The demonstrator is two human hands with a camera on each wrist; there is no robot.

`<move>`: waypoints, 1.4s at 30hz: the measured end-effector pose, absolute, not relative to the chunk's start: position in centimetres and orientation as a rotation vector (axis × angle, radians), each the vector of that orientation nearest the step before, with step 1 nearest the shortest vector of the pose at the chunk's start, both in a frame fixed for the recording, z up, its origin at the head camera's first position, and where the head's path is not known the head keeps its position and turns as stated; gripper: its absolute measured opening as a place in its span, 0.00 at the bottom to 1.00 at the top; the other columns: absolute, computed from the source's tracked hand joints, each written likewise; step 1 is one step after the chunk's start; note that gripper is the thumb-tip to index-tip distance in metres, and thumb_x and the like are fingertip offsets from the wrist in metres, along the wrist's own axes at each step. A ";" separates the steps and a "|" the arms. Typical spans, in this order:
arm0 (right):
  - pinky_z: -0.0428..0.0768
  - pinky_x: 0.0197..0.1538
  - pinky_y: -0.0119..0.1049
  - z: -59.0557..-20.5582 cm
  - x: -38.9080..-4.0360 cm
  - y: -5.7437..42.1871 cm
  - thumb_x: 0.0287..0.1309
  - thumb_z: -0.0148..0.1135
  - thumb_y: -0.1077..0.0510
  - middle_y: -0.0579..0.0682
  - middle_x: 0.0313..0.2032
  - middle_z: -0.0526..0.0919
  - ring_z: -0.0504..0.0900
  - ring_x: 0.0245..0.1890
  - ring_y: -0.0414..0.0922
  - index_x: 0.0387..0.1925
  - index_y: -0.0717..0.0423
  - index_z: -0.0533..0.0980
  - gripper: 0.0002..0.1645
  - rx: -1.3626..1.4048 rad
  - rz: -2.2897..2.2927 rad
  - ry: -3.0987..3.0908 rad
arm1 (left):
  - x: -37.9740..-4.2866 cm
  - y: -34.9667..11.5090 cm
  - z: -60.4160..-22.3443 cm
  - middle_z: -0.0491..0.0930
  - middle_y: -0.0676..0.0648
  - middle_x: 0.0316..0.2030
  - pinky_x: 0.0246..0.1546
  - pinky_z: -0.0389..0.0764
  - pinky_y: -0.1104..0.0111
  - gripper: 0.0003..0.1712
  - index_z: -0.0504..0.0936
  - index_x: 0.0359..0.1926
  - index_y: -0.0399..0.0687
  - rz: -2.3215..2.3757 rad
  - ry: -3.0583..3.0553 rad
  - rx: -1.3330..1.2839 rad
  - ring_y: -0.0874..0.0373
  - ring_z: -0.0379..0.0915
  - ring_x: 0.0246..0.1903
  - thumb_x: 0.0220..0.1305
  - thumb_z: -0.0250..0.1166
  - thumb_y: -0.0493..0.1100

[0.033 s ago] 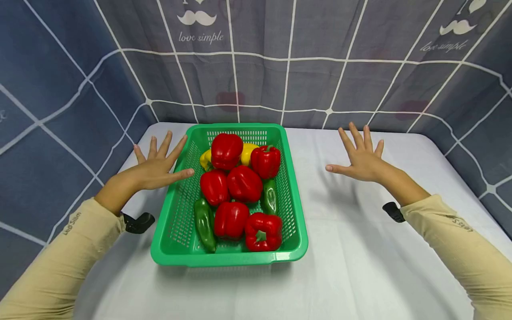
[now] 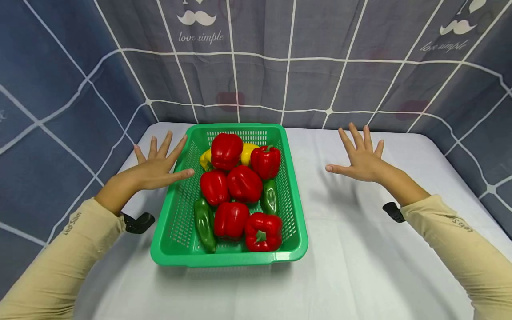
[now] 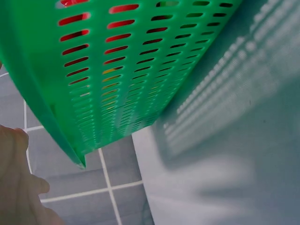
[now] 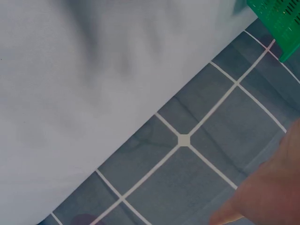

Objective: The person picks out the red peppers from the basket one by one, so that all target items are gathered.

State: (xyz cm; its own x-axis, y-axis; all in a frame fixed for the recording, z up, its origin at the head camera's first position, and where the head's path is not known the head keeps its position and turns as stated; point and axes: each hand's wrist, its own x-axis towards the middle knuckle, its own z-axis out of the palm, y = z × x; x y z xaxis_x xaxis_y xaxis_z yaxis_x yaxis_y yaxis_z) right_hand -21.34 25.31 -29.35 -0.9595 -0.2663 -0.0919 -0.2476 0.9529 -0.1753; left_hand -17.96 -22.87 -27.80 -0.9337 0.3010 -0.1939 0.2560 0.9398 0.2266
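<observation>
A green plastic basket (image 2: 298, 222) with slotted walls stands on the white table. Inside lie several red bell peppers (image 2: 245, 183), long green peppers (image 2: 205, 225) at the left and right, and yellow peppers (image 2: 249, 153) partly hidden at the back. My left hand (image 2: 154, 166) hovers with spread, straight fingers at the basket's left rim, its thumb reaching over that edge; whether it touches the rim I cannot tell. Well to the right of the basket, my right hand (image 2: 362, 158) hangs above the table, fingers spread, holding nothing. The left wrist view shows the basket's slotted wall (image 3: 117, 70) close by.
A white cloth (image 2: 360, 266) covers the table. Behind and on both sides hangs a dark grey-blue curtain (image 2: 260, 84) with white grid lines. Each wrist bears a small black device (image 2: 138, 223) near the beige sleeve (image 2: 86, 235).
</observation>
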 end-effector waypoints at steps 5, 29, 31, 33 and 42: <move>0.24 0.52 0.74 -29.4 -21.4 25.3 0.47 0.49 0.24 0.52 0.68 0.15 0.08 0.62 0.55 0.69 0.44 0.24 0.64 -0.386 -0.252 2.976 | -17.9 -22.8 -27.8 0.17 0.37 0.68 0.47 0.12 0.33 0.52 0.23 0.69 0.61 0.298 2.858 0.416 0.30 0.08 0.62 0.57 0.42 0.73; 0.25 0.54 0.73 -28.4 -23.8 20.6 0.48 0.49 0.25 0.48 0.68 0.15 0.09 0.64 0.54 0.69 0.42 0.23 0.63 -0.525 -0.367 2.945 | -17.9 -23.3 -28.0 0.22 0.34 0.68 0.48 0.19 0.30 0.52 0.21 0.69 0.60 0.403 2.816 0.388 0.27 0.13 0.62 0.59 0.43 0.70; 0.24 0.54 0.72 -28.3 -24.0 20.1 0.48 0.49 0.25 0.48 0.68 0.15 0.10 0.64 0.54 0.69 0.43 0.23 0.63 -0.537 -0.375 2.939 | -18.0 -23.3 -28.1 0.25 0.33 0.69 0.48 0.21 0.29 0.51 0.21 0.69 0.60 0.435 2.802 0.389 0.25 0.16 0.63 0.60 0.44 0.69; 0.24 0.55 0.71 -28.2 -24.4 19.5 0.48 0.49 0.25 0.48 0.68 0.15 0.10 0.64 0.54 0.69 0.43 0.24 0.63 -0.554 -0.390 2.934 | -18.1 -23.2 -28.1 0.27 0.32 0.68 0.48 0.22 0.29 0.50 0.21 0.69 0.60 0.472 2.782 0.394 0.25 0.18 0.63 0.61 0.44 0.68; 0.26 0.56 0.71 -27.9 -25.8 16.7 0.47 0.50 0.25 0.48 0.69 0.17 0.13 0.65 0.54 0.69 0.39 0.23 0.63 -0.657 -0.381 2.922 | -18.9 -23.1 -29.0 0.30 0.30 0.68 0.48 0.25 0.28 0.49 0.20 0.69 0.59 0.654 2.737 0.420 0.27 0.25 0.64 0.63 0.44 0.64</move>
